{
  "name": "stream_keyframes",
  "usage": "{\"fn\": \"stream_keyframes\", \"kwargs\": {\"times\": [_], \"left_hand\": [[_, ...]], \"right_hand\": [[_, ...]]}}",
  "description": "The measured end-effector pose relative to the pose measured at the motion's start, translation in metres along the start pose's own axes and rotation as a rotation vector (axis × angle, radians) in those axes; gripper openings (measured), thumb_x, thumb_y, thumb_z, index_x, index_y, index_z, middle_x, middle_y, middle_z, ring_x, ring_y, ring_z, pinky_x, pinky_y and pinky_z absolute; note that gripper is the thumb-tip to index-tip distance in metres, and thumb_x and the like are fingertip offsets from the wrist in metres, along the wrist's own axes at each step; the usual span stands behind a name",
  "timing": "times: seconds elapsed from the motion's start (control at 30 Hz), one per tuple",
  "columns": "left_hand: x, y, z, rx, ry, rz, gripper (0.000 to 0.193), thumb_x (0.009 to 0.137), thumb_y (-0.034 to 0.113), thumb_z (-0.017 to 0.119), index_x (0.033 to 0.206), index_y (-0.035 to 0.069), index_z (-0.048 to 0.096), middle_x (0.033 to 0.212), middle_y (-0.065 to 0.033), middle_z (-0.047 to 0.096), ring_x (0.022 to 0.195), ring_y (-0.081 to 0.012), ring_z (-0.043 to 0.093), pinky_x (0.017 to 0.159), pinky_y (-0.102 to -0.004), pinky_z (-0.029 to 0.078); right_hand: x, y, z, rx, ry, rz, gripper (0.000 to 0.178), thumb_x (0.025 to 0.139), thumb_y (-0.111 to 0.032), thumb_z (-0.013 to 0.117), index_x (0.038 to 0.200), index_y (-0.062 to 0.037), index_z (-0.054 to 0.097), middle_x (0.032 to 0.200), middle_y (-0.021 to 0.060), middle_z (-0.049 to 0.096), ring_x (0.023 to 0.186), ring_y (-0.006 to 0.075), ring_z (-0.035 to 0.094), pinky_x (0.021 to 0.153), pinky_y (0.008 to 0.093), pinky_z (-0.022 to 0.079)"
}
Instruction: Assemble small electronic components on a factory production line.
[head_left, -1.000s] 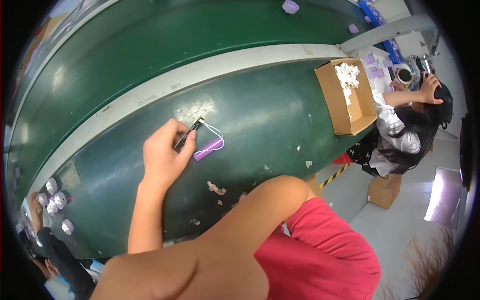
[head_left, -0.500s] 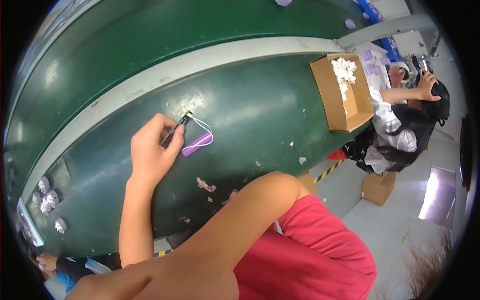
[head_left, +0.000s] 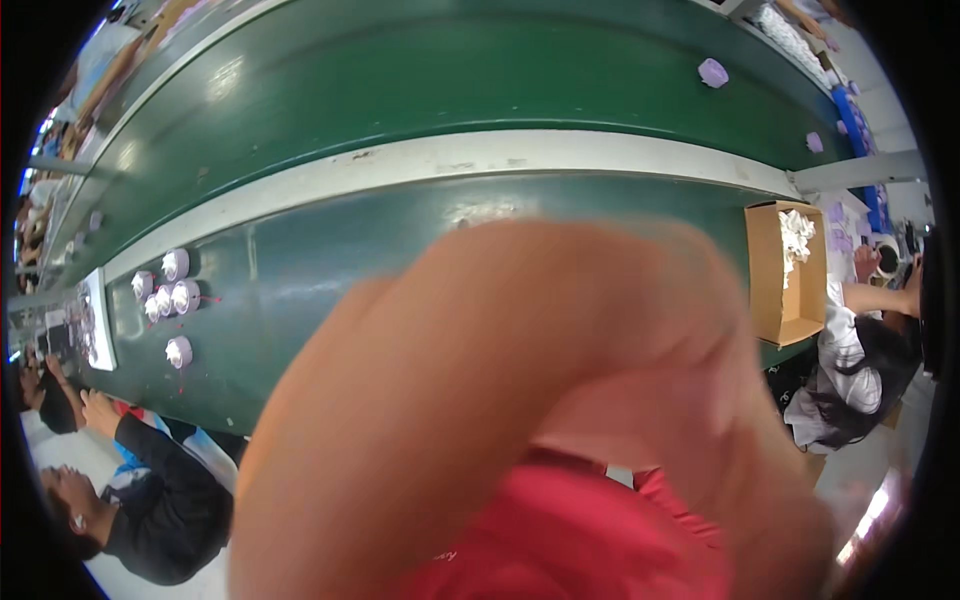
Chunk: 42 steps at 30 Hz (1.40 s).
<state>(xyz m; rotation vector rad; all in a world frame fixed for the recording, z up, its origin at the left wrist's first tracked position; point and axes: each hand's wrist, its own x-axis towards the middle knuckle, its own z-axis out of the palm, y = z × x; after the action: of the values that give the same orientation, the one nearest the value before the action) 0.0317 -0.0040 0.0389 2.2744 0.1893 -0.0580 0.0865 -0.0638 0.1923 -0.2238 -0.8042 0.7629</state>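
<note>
Large and blurred, my bare arms fill the middle of the view, bent and raised close up. The fingers are smeared or hidden, so I cannot separate my left hand from my right hand or see whether either holds anything. Behind them lies the green work surface, its middle part covered from sight. To the left on it stand several small lilac cups with white swirled tops, some with thin red strands beside them.
An open cardboard box with crumpled white pieces stands at the right. A pale ledge separates a second green surface, where a lilac piece lies. A white-framed panel is at far left. People sit on both sides.
The view has swung left and up. My arms have come up close in front. My left hand's dark slim object and the purple tube with white cord are out of sight.
</note>
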Motion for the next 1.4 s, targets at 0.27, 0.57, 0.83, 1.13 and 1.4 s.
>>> {"fn": "stream_keyframes", "kwargs": {"times": [0.27,0.57,0.83,1.13,1.4], "left_hand": [[0.014,-0.032,-0.008,-0.473,-0.14,-0.086,0.019,0.086,0.016,0.076,0.086,0.008,0.058,0.079,-0.005,0.068,0.067,-0.0252,0.066,0.058,-0.0379,0.052],[0.017,-0.038,0.001,-0.073,0.224,0.403,0.019,0.085,0.012,0.079,0.085,0.008,0.061,0.07,-0.0049,0.062,0.055,-0.0174,0.057,0.052,-0.0327,0.045],[0.014,-0.039,-0.003,-0.062,0.199,0.356,0.018,0.085,0.013,0.078,0.085,0.007,0.061,0.071,-0.006,0.064,0.057,-0.0195,0.059,0.053,-0.0337,0.046],[0.015,-0.035,-0.005,-0.069,0.164,0.357,0.017,0.088,0.017,0.073,0.09,0.008,0.058,0.079,-0.0068,0.068,0.07,-0.0287,0.067,0.061,-0.041,0.053],[0.01,-0.042,-0.009,-0.112,0.186,0.348,0.018,0.088,0.017,0.073,0.088,0.008,0.057,0.08,-0.0075,0.067,0.069,-0.0289,0.066,0.06,-0.0414,0.052]], "right_hand": [[-0.074,-0.109,-0.011,-0.071,0.044,0.007,0.021,0.088,-0.003,0.046,0.09,0.0043,0.066,0.093,0.0152,0.07,0.075,0.0206,0.061,0.067,0.0314,0.046],[-0.081,-0.129,0.006,-0.234,0.053,0.023,0.022,0.089,-0.003,0.046,0.091,0.0045,0.066,0.094,0.016,0.07,0.077,0.0216,0.061,0.067,0.0322,0.046],[-0.084,-0.108,0.024,-0.346,0.071,0.032,0.023,0.09,-0.004,0.045,0.092,0.0048,0.066,0.096,0.0167,0.069,0.079,0.0225,0.061,0.068,0.0329,0.046],[-0.139,-0.169,0.046,-0.434,-0.003,0.024,0.024,0.091,-0.005,0.045,0.094,0.005,0.066,0.098,0.0174,0.069,0.08,0.0235,0.061,0.068,0.0337,0.046],[-0.147,-0.155,0.059,-0.534,-0.061,-0.004,0.025,0.092,-0.005,0.044,0.095,0.0052,0.066,0.099,0.0181,0.069,0.082,0.0244,0.061,0.069,0.0345,0.046]]}}
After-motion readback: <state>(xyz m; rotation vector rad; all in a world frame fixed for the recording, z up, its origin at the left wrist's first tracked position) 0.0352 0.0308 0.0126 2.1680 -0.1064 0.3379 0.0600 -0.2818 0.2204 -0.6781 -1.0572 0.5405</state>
